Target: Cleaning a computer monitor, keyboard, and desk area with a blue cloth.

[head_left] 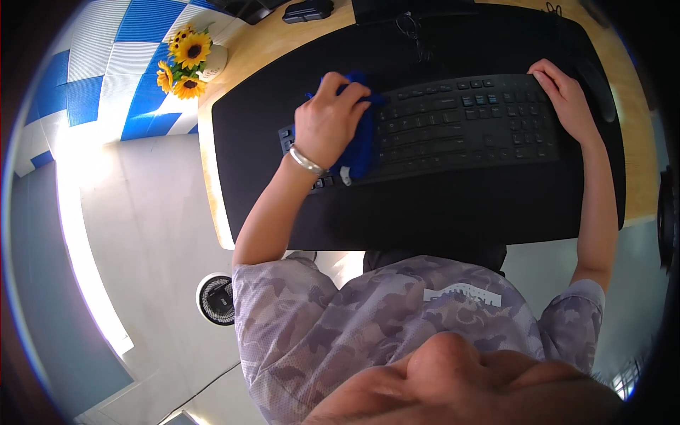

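A black computer keyboard point(425, 131) lies across a black desk mat point(439, 209). Bunched under the curled fingers of my left hand point(331, 120) is a blue cloth point(365, 142), pressed onto the keyboard's left part and covering some of its keys. A small whitish tag hangs at the cloth's lower edge. My right hand point(563, 99) grips the keyboard by its far right corner, the fingers closed over the edge and the thumb out of clear sight. A silver bracelet circles my left wrist.
Sunflowers point(188, 60) in a white vase stand at the desk's far left. Behind the keyboard are a black monitor base point(414, 10), a thin cable point(418, 39) and a dark case point(308, 10). A black mouse point(604, 103) rests right of my right hand. A round fan point(216, 299) is on the floor.
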Available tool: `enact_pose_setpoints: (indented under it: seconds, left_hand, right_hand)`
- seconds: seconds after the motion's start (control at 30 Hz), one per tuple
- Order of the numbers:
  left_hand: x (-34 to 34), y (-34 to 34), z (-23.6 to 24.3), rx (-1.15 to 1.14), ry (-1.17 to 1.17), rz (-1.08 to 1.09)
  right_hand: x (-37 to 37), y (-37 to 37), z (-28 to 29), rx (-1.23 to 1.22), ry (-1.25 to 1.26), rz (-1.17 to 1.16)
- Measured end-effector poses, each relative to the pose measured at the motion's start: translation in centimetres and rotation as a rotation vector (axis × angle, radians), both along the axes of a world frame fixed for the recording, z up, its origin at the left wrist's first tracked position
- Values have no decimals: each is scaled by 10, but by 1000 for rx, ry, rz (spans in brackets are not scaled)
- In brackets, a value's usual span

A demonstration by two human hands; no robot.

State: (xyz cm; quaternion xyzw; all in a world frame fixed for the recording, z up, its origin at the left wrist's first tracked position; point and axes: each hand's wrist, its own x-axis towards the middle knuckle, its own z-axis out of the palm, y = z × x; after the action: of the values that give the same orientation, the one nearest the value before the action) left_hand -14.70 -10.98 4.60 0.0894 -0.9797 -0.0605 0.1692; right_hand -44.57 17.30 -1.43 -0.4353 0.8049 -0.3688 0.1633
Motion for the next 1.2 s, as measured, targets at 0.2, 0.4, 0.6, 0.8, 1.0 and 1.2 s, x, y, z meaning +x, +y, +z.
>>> enact_pose_setpoints:
  seconds: [0.2, 0.4, 0.6, 0.8, 1.0, 1.2]
  left_hand:
    - [64, -33, 4, 35, -16, 189]
    - [45, -22, -4, 113, 108, 132]
    - [-20, 33, -24, 219, 117, 2]
    - [-16, 34, -28, 134, 95, -46]
    - [54, -9, -16, 5, 33, 176]
    - [124, -40, -10, 42, 71, 448]
  right_hand:
    - [0, 1, 4, -1, 1, 13]
    - [-1, -4, 7, 42, -9, -26]
    - [2, -3, 9, 7, 29, 0]
    - [1, 2, 7, 17, 52, -15]
    - [-3, 0, 5, 32, 11, 8]
    - [-9, 5, 2, 42, 59, -21]
